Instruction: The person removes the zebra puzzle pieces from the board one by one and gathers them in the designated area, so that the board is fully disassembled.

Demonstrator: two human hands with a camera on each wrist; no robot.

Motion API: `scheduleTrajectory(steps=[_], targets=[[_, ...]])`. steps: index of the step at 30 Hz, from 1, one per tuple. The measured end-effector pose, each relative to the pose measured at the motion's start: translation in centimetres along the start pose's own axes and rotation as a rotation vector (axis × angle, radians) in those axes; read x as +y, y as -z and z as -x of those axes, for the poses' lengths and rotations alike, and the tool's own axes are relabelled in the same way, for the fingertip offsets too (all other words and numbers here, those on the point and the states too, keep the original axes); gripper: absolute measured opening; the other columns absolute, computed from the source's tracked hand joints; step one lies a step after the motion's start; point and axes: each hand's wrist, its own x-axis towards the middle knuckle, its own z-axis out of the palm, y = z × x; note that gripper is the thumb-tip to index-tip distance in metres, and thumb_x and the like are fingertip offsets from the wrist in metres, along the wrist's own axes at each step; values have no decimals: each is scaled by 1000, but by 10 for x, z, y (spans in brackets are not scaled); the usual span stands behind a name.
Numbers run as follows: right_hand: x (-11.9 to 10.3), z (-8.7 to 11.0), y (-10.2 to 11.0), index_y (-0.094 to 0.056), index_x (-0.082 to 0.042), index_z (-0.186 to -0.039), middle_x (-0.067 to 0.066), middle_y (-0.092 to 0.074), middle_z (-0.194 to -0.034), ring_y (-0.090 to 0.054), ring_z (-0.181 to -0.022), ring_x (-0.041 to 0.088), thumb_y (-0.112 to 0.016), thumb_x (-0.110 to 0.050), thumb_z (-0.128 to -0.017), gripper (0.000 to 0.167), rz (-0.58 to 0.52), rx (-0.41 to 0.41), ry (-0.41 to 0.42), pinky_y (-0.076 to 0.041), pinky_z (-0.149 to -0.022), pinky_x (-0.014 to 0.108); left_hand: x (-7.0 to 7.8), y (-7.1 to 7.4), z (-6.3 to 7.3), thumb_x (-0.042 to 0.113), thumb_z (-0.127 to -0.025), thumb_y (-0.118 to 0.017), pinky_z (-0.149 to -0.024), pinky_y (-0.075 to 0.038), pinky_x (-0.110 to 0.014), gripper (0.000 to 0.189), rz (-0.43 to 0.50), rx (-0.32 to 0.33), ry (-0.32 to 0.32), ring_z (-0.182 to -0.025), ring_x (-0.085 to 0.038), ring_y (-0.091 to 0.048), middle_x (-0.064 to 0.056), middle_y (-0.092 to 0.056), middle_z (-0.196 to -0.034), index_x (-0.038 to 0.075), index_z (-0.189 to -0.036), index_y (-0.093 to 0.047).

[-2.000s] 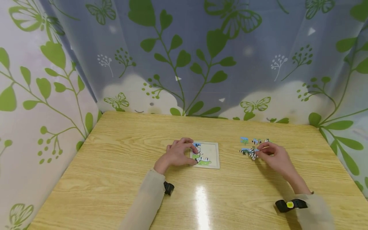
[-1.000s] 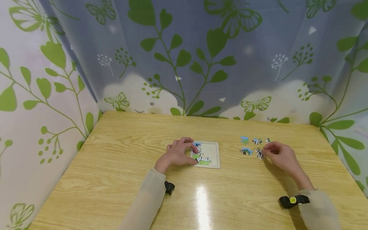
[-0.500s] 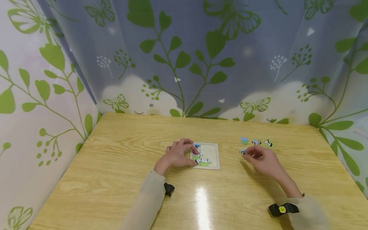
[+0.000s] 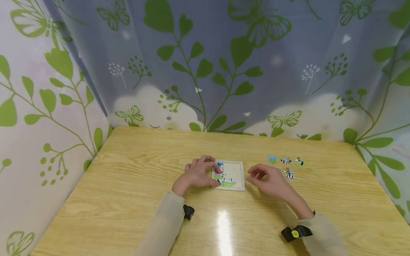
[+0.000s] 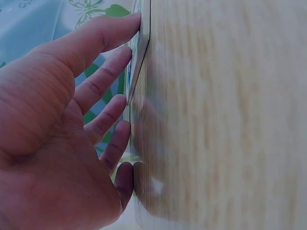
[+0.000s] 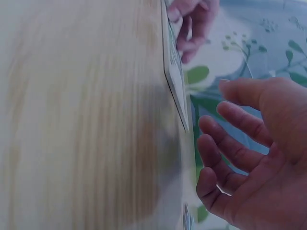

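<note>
On the table lies a square puzzle tray (image 4: 242, 176) with a pale rim, zebra and green pieces fitted along its left and bottom sides. My left hand (image 4: 198, 173) rests at its left edge, index finger and thumb spread apart over the fitted pieces. Just right of the tray hovers my right hand (image 4: 269, 180). In the right wrist view, this hand's (image 6: 268, 143) thumb and loosely bent fingers stand apart with nothing showing between them. A zebra puzzle piece (image 4: 289, 174) lies behind its knuckles. The piece beside that one is out of sight, its place covered by the hand.
Farther back on the right lie a blue-and-green puzzle piece (image 4: 272, 159), a blue-and-black piece (image 4: 286, 160) and a black-and-white piece (image 4: 299, 161). A leaf-patterned curtain (image 4: 205, 67) hangs along the wood-grain table's (image 4: 144, 153) back edge.
My right hand has moved left from the zebra piece, across the piece beside it, to the tray's right side. That second piece no longer shows. My left hand has stayed on the tray.
</note>
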Motion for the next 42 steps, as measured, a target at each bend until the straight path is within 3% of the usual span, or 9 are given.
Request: scheduleTrajectory(steps=[9, 13, 22, 42], targets=[[-18, -15, -20, -72, -10, -108, -1, -71, -91, -63, -81, 10, -73, -20, -95, 17, -33, -102, 9, -52, -71, 24, 5, 2, -3, 34, -84, -82, -108, -25, -63, 26, -5, 6, 16, -143, -38, -33, 4, -39, -158, 33, -107, -69], [-21, -21, -27, -73, -8, -106, 1, -70, -90, -59, -74, 9, -75, -18, -93, 16, -19, -130, 27, -49, -66, 24, 6, 2, -4, 34, -84, -83, -107, -26, -62, 26, -5, 9, 21, -142, -37, -35, 4, -39, -157, 34, -106, -69], [-24, -30, -35, -75, -9, -101, 2, -64, -91, -52, -75, 11, -78, -17, -89, 15, 67, -139, 18, -45, -67, 25, 5, 4, -7, 36, -83, -83, -107, -28, -60, 27, -31, -1, 38, -139, -35, -37, 6, -39, -157, 36, -106, -68], [-29, -33, -38, -71, -10, -96, 2, -63, -89, -52, -78, 13, -79, -13, -86, 13, 67, -189, -67, -43, -70, 27, 5, -1, -2, 36, -83, -82, -108, -27, -62, 27, -30, 3, 61, -140, -36, -36, 6, -39, -157, 37, -106, -69]])
